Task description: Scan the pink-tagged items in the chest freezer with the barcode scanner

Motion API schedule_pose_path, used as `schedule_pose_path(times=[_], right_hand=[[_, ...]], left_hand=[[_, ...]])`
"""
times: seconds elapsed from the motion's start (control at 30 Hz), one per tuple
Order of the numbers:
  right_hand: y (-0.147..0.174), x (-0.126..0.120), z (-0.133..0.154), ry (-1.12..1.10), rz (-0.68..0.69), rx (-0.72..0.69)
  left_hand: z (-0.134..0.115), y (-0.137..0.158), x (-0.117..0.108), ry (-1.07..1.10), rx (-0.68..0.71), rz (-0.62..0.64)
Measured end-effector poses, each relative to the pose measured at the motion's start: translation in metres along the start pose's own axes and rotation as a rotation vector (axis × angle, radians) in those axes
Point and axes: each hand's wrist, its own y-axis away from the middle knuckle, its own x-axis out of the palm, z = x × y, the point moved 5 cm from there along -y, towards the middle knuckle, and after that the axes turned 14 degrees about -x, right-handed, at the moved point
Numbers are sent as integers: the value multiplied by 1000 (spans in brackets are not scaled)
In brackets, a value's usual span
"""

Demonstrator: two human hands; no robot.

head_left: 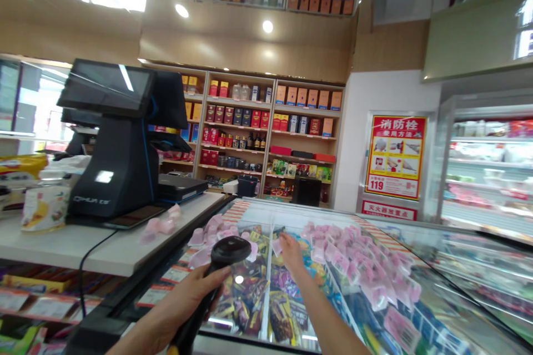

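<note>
My left hand (195,294) is wrapped round the handle of a black barcode scanner (230,249), its head raised over the glass top of a display freezer (250,208). Further forward, my right hand (292,255) pinches a small pink packet (277,247) above the glass. To its right spreads a heap of similar pink packets (358,260), with a single packet (402,330) nearer to me showing a barcode. A smaller group of pink packets (214,227) lies left of the scanner. Colourful wrapped goods (245,299) show through the glass.
On the counter (125,247) at left stand a black checkout terminal (112,155) and a paper cup (45,208). Pink packets (160,226) lie at the counter's edge. A black cable (85,266) hangs down its front. Stocked shelves (270,122) line the back wall.
</note>
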Motion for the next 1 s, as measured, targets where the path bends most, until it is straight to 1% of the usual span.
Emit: schedule_pose_path(times=[0.03,0.1,0.17,0.23,0.3,0.37,0.4,0.47,0.53,0.67,0.73,0.77,0.8,0.87,1.0], right_hand=[[0,5,1,116,26,-36],[2,17,4,299,88,-42],[5,31,8,399,147,-34],[8,44,14,432,192,-18],[9,54,19,417,230,-10],[9,58,24,388,259,-37],[8,55,26,383,264,-67],[4,38,27,423,246,-133],[0,6,23,548,196,-146],[-1,-76,6,914,63,-30],[3,-109,-3,1062,33,16],[5,-121,-7,1116,37,32],[7,-130,-10,1156,54,42],[10,-140,-15,1197,99,46],[9,-145,-15,1171,145,24]], left_hand=[[0,-3,-3,10,0,-27],[1,-6,-7,38,2,-63],[-1,-7,-7,50,27,-69],[-2,-7,-4,41,35,-65],[-2,-8,0,21,21,-54],[0,-9,4,10,-4,-45],[1,-10,7,8,-10,-40],[3,-10,12,1,-1,-26],[6,-10,20,-17,4,-4],[17,-18,36,-78,-42,39],[21,-23,43,-92,-52,54],[23,-25,47,-93,-51,60],[24,-26,50,-94,-48,66],[24,-27,55,-101,-44,76],[24,-22,63,-101,-76,93]])
